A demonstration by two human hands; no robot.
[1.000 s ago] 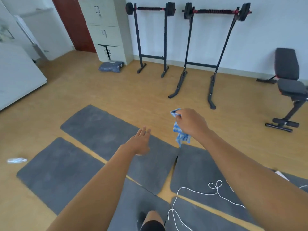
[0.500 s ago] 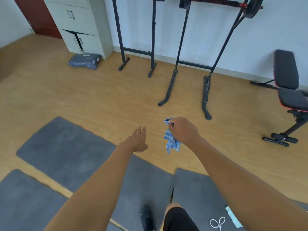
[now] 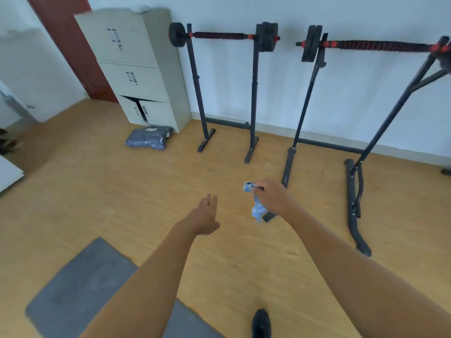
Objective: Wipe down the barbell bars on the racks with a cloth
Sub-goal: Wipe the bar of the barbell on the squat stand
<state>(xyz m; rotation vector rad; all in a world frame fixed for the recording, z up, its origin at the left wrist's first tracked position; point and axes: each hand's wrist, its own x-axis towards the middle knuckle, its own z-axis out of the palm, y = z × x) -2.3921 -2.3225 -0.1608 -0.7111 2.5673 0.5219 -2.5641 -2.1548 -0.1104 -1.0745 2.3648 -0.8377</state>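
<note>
Blue cloth hangs bunched from the right hand, whose fingers are curled and clamped on its top end; the loose tail dangles below the fist, at about 1 o'clock from the person. The left hand reaches forward at 12 o'clock with fingers straight and close together, holding nothing.

Two bars lie on their racks by the far wall, well apart from both hands. The left bar sits at 12 o'clock on the left rack, with plates at both ends. The right bar sits at 2 o'clock on the right rack, and its far end runs out of view. A cabinet stands at 11 o'clock with a bag at its foot. A mat lies at 7 o'clock on the wood floor, and a shoe shows at 6 o'clock.

By my reading this is the approach step: the cloth is in hand but touches neither bar, so no wiping has begun. The next move calls for closing the gap to a rack, most likely the right one, whose foot lies just beyond the cloth. Then the cloth must go up to bar height, wrap round the grip between the plates and run along it. The free left hand could steady the bar so it does not roll in its cradles.
</note>
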